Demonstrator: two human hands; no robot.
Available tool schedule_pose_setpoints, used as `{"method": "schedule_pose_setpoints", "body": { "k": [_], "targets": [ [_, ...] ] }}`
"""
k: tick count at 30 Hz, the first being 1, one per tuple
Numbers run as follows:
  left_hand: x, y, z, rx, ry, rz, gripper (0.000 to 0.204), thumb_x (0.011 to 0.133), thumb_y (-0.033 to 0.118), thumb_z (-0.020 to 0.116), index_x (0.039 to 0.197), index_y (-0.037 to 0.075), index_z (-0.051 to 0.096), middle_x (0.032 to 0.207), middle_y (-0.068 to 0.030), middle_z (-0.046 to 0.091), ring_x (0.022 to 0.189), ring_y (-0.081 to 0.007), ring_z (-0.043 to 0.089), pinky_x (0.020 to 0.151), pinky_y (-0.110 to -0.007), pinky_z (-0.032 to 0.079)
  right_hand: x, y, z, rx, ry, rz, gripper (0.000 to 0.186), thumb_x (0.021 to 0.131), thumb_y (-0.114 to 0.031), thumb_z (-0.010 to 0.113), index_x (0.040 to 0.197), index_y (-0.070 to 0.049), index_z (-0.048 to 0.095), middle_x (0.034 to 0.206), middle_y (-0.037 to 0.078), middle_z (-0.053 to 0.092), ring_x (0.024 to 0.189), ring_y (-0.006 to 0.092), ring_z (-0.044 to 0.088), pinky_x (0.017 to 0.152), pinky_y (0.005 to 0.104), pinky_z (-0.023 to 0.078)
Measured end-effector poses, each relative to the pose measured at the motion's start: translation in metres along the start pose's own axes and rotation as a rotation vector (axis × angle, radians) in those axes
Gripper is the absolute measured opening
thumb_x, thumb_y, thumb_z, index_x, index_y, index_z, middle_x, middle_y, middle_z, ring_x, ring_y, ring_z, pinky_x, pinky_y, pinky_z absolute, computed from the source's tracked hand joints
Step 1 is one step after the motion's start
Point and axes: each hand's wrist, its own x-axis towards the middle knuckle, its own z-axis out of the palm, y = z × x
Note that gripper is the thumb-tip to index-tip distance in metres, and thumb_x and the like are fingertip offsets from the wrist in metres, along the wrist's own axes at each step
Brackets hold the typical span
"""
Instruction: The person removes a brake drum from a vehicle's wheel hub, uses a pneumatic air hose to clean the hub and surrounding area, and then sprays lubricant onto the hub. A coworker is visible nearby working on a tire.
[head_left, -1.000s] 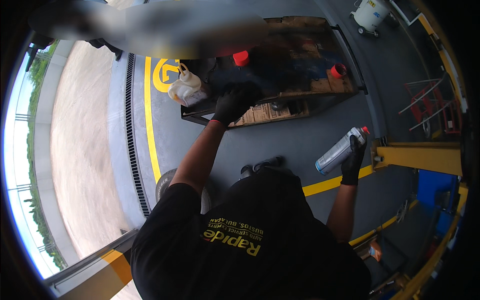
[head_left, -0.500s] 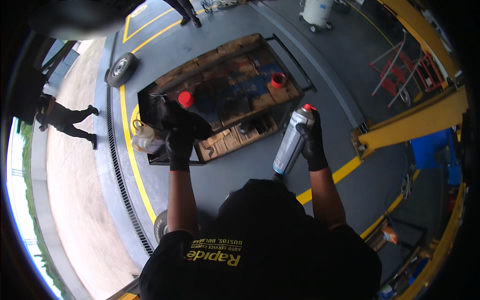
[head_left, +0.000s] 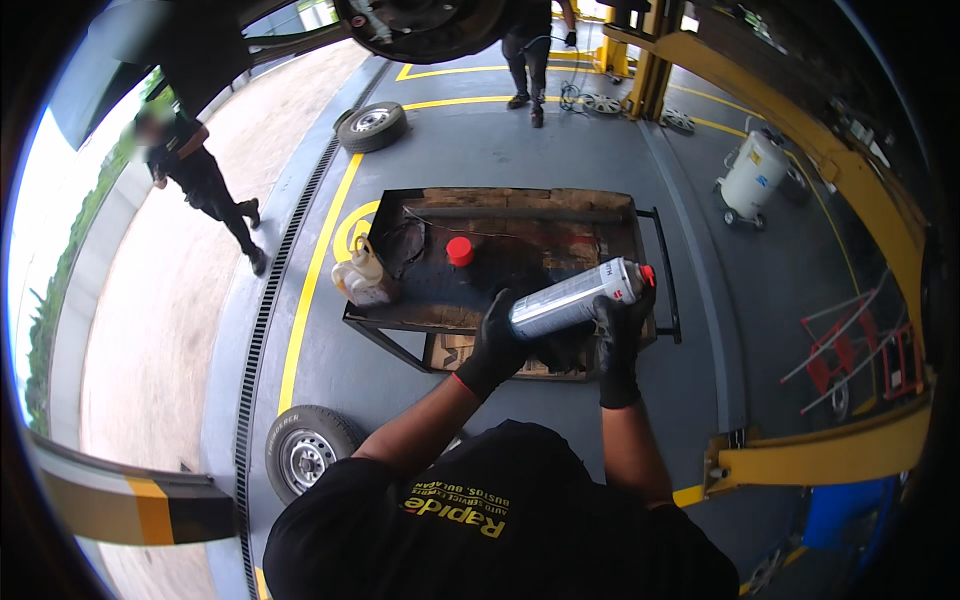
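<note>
Above the near side of the table (head_left: 520, 197), we held the spray can (head_left: 568, 300) tilted, top to the right. Our right hand (head_left: 620, 340) was wrapped around that end; our left hand (head_left: 497, 345) lay against the base, its fingers too hidden to tell whether they gripped. We judged the can stiff, light, perhaps slippery, best held mid-barrel. Farther left stood a whitish jug (head_left: 362, 278) and a red cap (head_left: 460, 251); our hands blocked the table's near right.

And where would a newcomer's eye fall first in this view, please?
Likely the silver spray can near the centre, gripped near its red top by the right hand, with the left hand at its base. Next, perhaps, the bright red cylinder on the dark cart behind, and the whitish jug at the cart's left end.
</note>
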Motion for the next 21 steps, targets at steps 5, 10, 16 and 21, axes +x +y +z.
{"method": "schedule_pose_setpoints", "body": {
  "k": [5, 10, 16, 21],
  "targets": [
    [-0.001, 0.019, -0.005, -0.364, 0.133, -0.101, 0.034, 0.107, 0.026, 0.057, 0.133, 0.004, 0.059, 0.126, -0.0112, 0.07, 0.11, -0.0234, 0.072, 0.097, -0.041, 0.059, 0.003, -0.038, 0.03, -0.46, -0.202, -0.48, 0.108, 0.086, -0.025, 0.088, 0.167, -0.011, 0.017, 0.157, 0.021, 0.038, 0.144, 0.0347, 0.046, 0.118, 0.0498, 0.042],
    [-0.014, 0.016, -0.029, 0.018, -0.038, 0.054, 0.056, 0.084, 0.021, 0.085, 0.134, 0.006, 0.064, 0.124, -0.0093, 0.073, 0.118, -0.0222, 0.069, 0.102, -0.037, 0.055, 0.018, -0.036, 0.07, -0.034, -0.785, -0.58, 0.105, 0.087, -0.029, 0.087, 0.167, -0.02, 0.02, 0.156, 0.023, 0.043, 0.133, 0.0393, 0.059, 0.11, 0.0546, 0.053],
    [-0.036, 0.033, -0.061, 0.324, -0.245, 0.144, 0.063, 0.076, 0.02, 0.09, 0.132, 0.005, 0.066, 0.129, -0.0137, 0.072, 0.121, -0.0234, 0.068, 0.103, -0.039, 0.054, 0.014, -0.042, 0.124, 0.105, -0.937, -0.663, 0.104, 0.084, -0.023, 0.09, 0.166, -0.023, 0.027, 0.151, 0.021, 0.051, 0.126, 0.0353, 0.063, 0.103, 0.0513, 0.058],
    [-0.019, 0.051, -0.081, 0.594, -0.103, 0.292, 0.06, 0.08, 0.018, 0.085, 0.135, 0.005, 0.066, 0.13, -0.0151, 0.072, 0.12, -0.0266, 0.07, 0.102, -0.041, 0.055, 0.011, -0.026, 0.154, 0.047, -0.929, -0.55, 0.102, 0.081, -0.016, 0.09, 0.165, -0.021, 0.032, 0.147, 0.019, 0.053, 0.119, 0.0317, 0.066, 0.098, 0.0465, 0.06]
  ]
}}
